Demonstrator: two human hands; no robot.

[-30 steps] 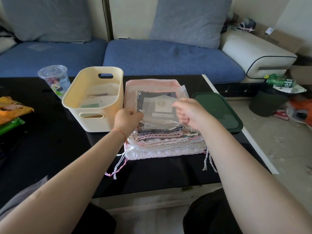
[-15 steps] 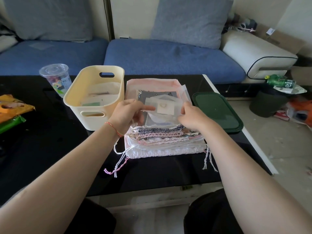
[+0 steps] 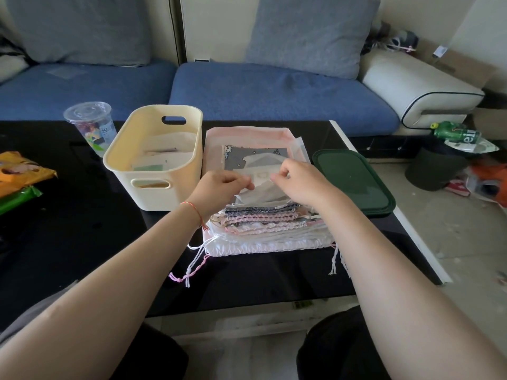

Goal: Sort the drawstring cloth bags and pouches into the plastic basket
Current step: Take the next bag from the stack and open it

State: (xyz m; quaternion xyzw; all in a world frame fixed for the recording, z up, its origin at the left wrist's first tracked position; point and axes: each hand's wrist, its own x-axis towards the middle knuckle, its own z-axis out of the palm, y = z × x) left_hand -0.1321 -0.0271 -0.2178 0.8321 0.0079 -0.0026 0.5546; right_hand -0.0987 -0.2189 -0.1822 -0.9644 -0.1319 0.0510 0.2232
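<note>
Translucent white, the small pouch [image 3: 259,185] is pinched at its left edge by the left hand [image 3: 219,189] and at its upper right by the right hand [image 3: 297,182], above the stack of drawstring bags [image 3: 263,223] beside the cream plastic basket [image 3: 153,160]. Compared with half a second earlier, the hands are drawn closer together and the pouch is crumpled between them. The black table [image 3: 82,229] also carries a green lid [image 3: 354,179].
</note>
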